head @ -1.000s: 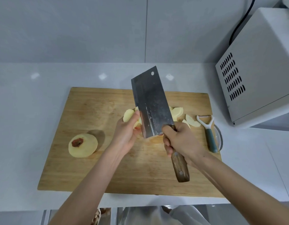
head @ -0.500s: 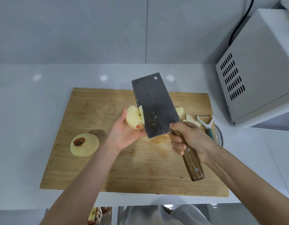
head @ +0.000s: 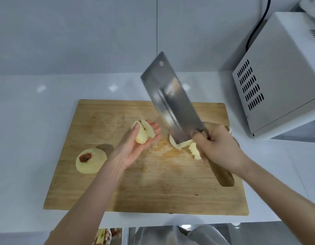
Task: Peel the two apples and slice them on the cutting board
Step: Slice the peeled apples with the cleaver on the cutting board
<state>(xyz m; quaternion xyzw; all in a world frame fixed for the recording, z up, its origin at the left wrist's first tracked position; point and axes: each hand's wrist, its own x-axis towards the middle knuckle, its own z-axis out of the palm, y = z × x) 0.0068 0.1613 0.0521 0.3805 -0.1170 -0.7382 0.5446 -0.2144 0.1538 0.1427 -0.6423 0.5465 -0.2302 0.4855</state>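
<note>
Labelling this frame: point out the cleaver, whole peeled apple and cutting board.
cleaver (head: 170, 101), head view, blade middle.
whole peeled apple (head: 97, 165), head view, pale flesh.
cutting board (head: 153, 188), head view, bare front wood.

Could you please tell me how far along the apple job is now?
Done: peeling looks finished, and slices lie on the cutting board. In hand: the left hand holds an unsliced apple piece while the right hand grips the raised cleaver. Left: slice that piece, then the whole peeled apple on the board's left.
</note>
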